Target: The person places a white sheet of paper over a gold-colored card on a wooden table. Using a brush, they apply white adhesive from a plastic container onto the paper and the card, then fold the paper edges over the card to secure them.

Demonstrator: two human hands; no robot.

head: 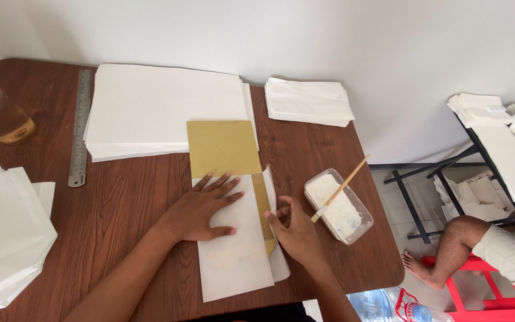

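White paper sheet (233,262) under flat, open left hand (201,209) | right hand (293,229) pinches its folded edge

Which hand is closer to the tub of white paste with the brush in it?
The right hand. It pinches the folded paper edge just left of the paste tub. The left hand lies flat on the white sheet, farther left, beyond the right hand.

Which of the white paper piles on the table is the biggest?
The large stack at the back, beside the metal ruler; the gold card overlaps its near corner.
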